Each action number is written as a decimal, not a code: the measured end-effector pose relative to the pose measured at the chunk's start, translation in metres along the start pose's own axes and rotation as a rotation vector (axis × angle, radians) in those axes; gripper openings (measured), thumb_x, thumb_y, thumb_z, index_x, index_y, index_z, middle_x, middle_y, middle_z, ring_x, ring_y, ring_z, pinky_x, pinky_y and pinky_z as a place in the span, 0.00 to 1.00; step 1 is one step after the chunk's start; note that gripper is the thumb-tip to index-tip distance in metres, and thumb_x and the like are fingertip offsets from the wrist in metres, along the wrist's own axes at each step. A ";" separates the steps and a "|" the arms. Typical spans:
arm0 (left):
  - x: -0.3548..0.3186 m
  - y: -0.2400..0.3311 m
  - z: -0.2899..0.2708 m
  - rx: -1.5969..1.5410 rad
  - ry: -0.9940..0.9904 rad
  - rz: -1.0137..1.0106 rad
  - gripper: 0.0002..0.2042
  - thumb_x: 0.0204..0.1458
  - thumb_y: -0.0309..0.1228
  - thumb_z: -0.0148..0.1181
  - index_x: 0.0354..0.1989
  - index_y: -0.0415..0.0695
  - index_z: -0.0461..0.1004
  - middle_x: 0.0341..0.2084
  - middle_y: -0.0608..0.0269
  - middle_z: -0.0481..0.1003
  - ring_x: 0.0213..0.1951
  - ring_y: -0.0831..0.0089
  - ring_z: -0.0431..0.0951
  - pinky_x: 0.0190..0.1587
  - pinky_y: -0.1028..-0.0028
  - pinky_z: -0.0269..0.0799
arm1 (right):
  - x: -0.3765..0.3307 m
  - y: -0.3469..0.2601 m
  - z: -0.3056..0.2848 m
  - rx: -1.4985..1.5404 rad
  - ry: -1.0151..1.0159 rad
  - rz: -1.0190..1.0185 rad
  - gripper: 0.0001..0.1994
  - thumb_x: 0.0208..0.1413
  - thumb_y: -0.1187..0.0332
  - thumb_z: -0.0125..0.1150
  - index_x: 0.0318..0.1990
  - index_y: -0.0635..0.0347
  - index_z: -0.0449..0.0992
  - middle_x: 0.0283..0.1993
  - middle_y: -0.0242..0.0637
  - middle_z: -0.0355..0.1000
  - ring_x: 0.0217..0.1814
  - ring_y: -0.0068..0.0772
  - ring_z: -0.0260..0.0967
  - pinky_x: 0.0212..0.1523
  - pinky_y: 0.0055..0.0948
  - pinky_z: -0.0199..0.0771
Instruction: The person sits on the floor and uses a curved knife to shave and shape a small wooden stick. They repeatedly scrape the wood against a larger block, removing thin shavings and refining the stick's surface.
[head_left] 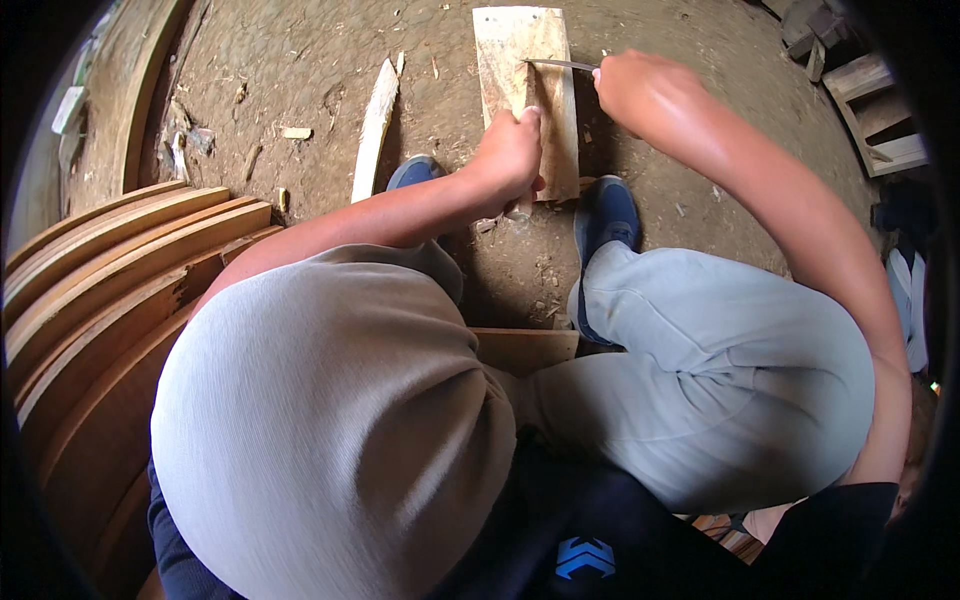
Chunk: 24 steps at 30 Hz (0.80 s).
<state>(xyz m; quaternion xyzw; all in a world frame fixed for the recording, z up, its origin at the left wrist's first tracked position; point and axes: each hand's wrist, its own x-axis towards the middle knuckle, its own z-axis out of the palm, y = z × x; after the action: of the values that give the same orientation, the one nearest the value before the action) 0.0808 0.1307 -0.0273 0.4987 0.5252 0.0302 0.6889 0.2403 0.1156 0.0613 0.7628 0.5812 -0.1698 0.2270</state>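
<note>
The person is wearing light grey trousers (330, 430), blue shoes (605, 212) and a dark navy short-sleeved top (590, 540) bearing a small blue chevron-shaped emblem. Both forearms are showing bare; neither hand (512, 150) is wearing gloves.

a single head-worn fisheye view looks steeply down past the person's grey-trousered knees, close at centre frame, to the brown dirt floor (300, 70) across the top; edges bend near the dark rim.
</note>
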 end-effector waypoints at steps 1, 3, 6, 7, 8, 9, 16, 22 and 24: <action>0.000 0.000 0.000 -0.017 -0.005 -0.001 0.22 0.65 0.45 0.39 0.46 0.32 0.59 0.24 0.51 0.70 0.16 0.63 0.74 0.14 0.63 0.67 | 0.002 0.000 -0.001 -0.002 -0.026 0.034 0.13 0.56 0.72 0.52 0.44 0.63 0.81 0.46 0.47 0.78 0.47 0.49 0.78 0.43 0.45 0.79; -0.001 0.001 0.000 -0.018 -0.008 -0.003 0.22 0.65 0.45 0.39 0.46 0.33 0.59 0.23 0.53 0.69 0.17 0.64 0.74 0.15 0.64 0.67 | 0.007 -0.005 -0.003 0.000 -0.077 0.096 0.12 0.54 0.73 0.56 0.45 0.62 0.81 0.46 0.46 0.78 0.47 0.47 0.78 0.43 0.45 0.79; -0.006 0.006 0.000 -0.043 -0.010 -0.033 0.17 0.65 0.44 0.40 0.42 0.41 0.59 0.23 0.60 0.65 0.16 0.69 0.69 0.14 0.67 0.63 | 0.010 -0.010 -0.003 -0.066 -0.070 0.072 0.14 0.50 0.74 0.64 0.47 0.61 0.81 0.48 0.43 0.78 0.48 0.44 0.78 0.44 0.43 0.79; -0.008 0.008 0.000 -0.056 -0.009 -0.048 0.14 0.65 0.44 0.41 0.40 0.44 0.59 0.23 0.64 0.63 0.15 0.71 0.66 0.14 0.68 0.62 | 0.010 -0.011 -0.003 -0.094 -0.068 0.061 0.15 0.49 0.74 0.65 0.47 0.61 0.80 0.48 0.43 0.78 0.49 0.44 0.78 0.44 0.43 0.79; -0.006 0.006 0.000 -0.072 -0.022 -0.050 0.14 0.65 0.44 0.41 0.40 0.45 0.59 0.23 0.64 0.63 0.15 0.71 0.66 0.14 0.68 0.61 | 0.010 -0.013 -0.003 -0.123 -0.071 0.051 0.16 0.48 0.73 0.66 0.47 0.61 0.80 0.49 0.43 0.78 0.49 0.43 0.78 0.45 0.42 0.79; -0.003 0.004 -0.001 -0.087 -0.034 -0.052 0.14 0.65 0.44 0.41 0.40 0.45 0.59 0.22 0.64 0.63 0.15 0.72 0.66 0.13 0.69 0.61 | 0.011 -0.014 -0.002 -0.151 -0.073 0.041 0.16 0.48 0.73 0.68 0.47 0.60 0.80 0.49 0.43 0.78 0.49 0.43 0.78 0.46 0.41 0.79; 0.000 0.001 -0.002 -0.083 -0.045 0.011 0.19 0.64 0.44 0.39 0.41 0.36 0.58 0.23 0.55 0.67 0.14 0.65 0.71 0.14 0.64 0.66 | 0.018 -0.006 -0.003 -0.018 -0.035 0.003 0.14 0.51 0.74 0.57 0.44 0.66 0.80 0.46 0.52 0.77 0.47 0.52 0.77 0.46 0.45 0.78; 0.001 -0.007 -0.008 -0.089 -0.090 0.011 0.18 0.63 0.44 0.42 0.40 0.37 0.58 0.22 0.55 0.67 0.11 0.65 0.69 0.11 0.63 0.64 | 0.039 0.020 0.015 0.020 -0.124 -0.048 0.26 0.67 0.57 0.38 0.38 0.74 0.77 0.42 0.61 0.75 0.45 0.64 0.73 0.50 0.49 0.72; -0.001 -0.001 -0.007 -0.094 -0.084 -0.040 0.16 0.63 0.44 0.41 0.36 0.42 0.60 0.19 0.62 0.64 0.12 0.70 0.65 0.12 0.67 0.63 | 0.023 0.024 0.010 0.141 -0.095 -0.044 0.28 0.68 0.54 0.37 0.38 0.76 0.76 0.41 0.62 0.75 0.45 0.65 0.72 0.51 0.50 0.71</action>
<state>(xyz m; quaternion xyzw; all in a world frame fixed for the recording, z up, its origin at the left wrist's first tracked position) 0.0742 0.1344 -0.0263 0.4561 0.5037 0.0201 0.7334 0.2695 0.1235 0.0448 0.7551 0.5728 -0.2513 0.1964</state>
